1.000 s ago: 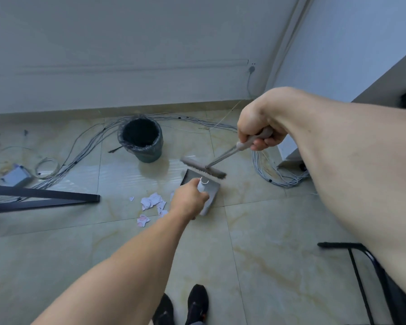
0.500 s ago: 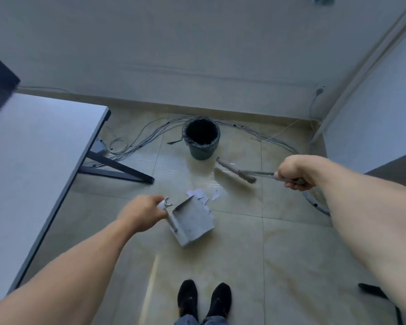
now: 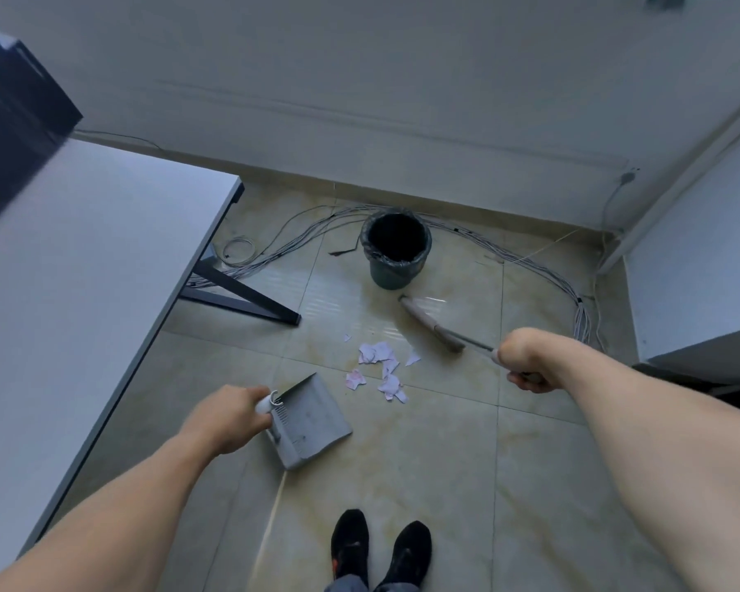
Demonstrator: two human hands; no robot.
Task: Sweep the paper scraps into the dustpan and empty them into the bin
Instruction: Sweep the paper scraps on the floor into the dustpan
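Several white paper scraps (image 3: pixel 381 369) lie on the tiled floor in the middle of the view. My left hand (image 3: pixel 227 414) grips the white handle of a grey dustpan (image 3: pixel 310 423), which sits just left of and nearer than the scraps, empty. My right hand (image 3: pixel 524 358) holds the handle of a brush (image 3: pixel 430 322). The brush head rests low, beyond and right of the scraps. A dark bin (image 3: pixel 396 254) with a black liner stands upright behind them, near the wall.
A grey table (image 3: pixel 82 292) with a dark leg (image 3: pixel 248 301) fills the left. Bundled cables (image 3: pixel 543 271) run along the wall behind the bin and down the right. My black shoes (image 3: pixel 379 549) stand at the bottom. A white cabinet (image 3: pixel 701 271) stands on the right.
The dustpan has swung from over the scraps to their near left side. The brush has moved right and back, away from the pan. The view has pulled back from the floor.
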